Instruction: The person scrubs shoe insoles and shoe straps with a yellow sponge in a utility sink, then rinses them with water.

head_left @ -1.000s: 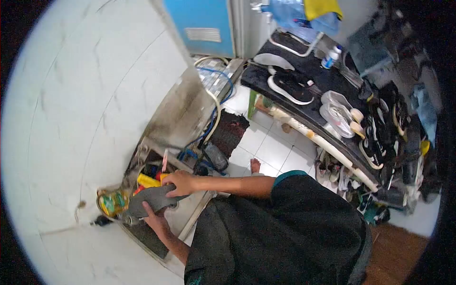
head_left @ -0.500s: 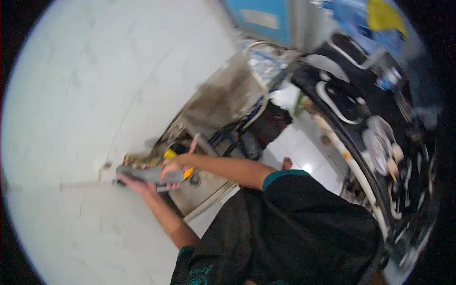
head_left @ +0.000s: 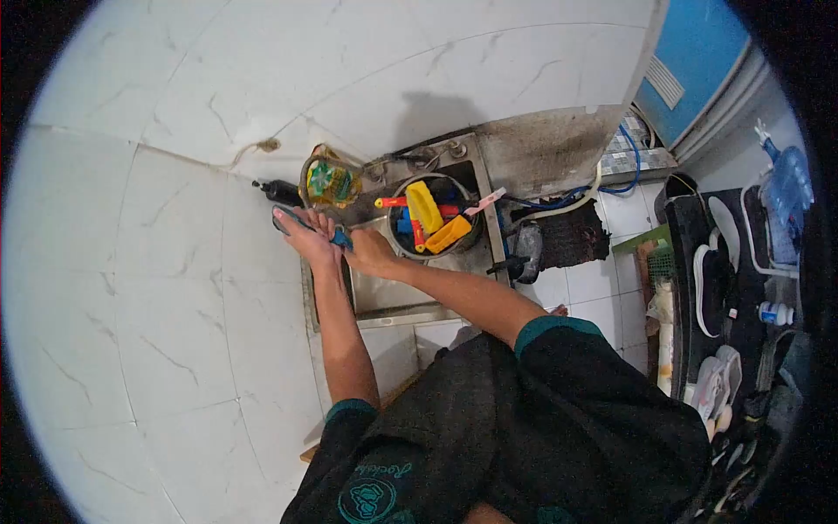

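My left hand (head_left: 312,243) is turned partly palm up, with its fingers curled over a long, thin, dark tool with a blue part (head_left: 341,237); its kind I cannot make out. My right hand (head_left: 373,253) is closed at the blue end, close beside the left wrist. Both hands are over the left side of a metal sink (head_left: 384,293). Just right of them, a round bucket (head_left: 476,243) stands in the sink, filled with tools that have yellow, red and blue parts, among them a yellow piece (head_left: 424,207) and a pink-white handle (head_left: 485,202).
Behind the hands are a green-yellow pouch (head_left: 332,182) and a dark bottle (head_left: 281,192). White tiled wall (head_left: 175,332) rises at left. To the right are hoses (head_left: 576,203), a dark mat (head_left: 572,240) and a rack with shoes (head_left: 711,293).
The view has swung and sharpened, bringing the bucket into clear sight. The grey flat object with an orange end between my hands now shows as a thin dark and blue tool.
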Action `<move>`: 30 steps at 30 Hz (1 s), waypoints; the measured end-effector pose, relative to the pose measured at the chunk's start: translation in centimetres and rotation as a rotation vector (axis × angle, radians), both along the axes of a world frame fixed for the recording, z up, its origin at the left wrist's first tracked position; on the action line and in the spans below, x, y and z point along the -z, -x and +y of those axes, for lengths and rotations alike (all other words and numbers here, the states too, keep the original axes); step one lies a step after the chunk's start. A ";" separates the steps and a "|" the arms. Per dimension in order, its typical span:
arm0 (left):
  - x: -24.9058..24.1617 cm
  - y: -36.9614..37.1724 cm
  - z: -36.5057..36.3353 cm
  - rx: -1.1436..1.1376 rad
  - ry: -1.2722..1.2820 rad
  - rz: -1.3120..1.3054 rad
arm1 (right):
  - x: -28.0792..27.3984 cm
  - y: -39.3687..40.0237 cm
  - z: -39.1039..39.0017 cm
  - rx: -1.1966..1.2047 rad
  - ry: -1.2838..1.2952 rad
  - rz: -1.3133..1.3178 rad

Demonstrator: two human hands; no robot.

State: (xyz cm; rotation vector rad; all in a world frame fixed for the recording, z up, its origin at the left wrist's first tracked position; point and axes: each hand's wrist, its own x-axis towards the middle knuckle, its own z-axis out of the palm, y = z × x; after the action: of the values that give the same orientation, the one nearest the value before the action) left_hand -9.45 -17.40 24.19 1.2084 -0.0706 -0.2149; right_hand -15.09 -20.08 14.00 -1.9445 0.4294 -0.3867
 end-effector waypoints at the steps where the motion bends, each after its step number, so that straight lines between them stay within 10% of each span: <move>1: 0.1 -0.3 0.3 -0.032 -0.004 -0.001 | 0.2 -0.5 0.4 -0.032 -0.027 0.036; 20: 0.8 -7.7 6.2 0.650 0.437 -0.037 | 3.0 -4.0 2.0 -0.044 -0.088 -0.091; 24: -0.7 -3.9 3.2 0.108 0.085 -0.016 | 3.5 -3.7 1.6 0.003 -0.097 -0.090; 30: 0.4 -5.4 4.4 0.221 0.123 -0.054 | 1.4 -1.1 0.7 0.091 -0.055 -0.118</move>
State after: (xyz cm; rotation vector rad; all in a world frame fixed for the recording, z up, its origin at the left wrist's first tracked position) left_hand -4.07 -12.99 23.75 1.0829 -0.2615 -0.3662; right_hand -13.99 -19.37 12.60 -1.8429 0.4475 -0.5399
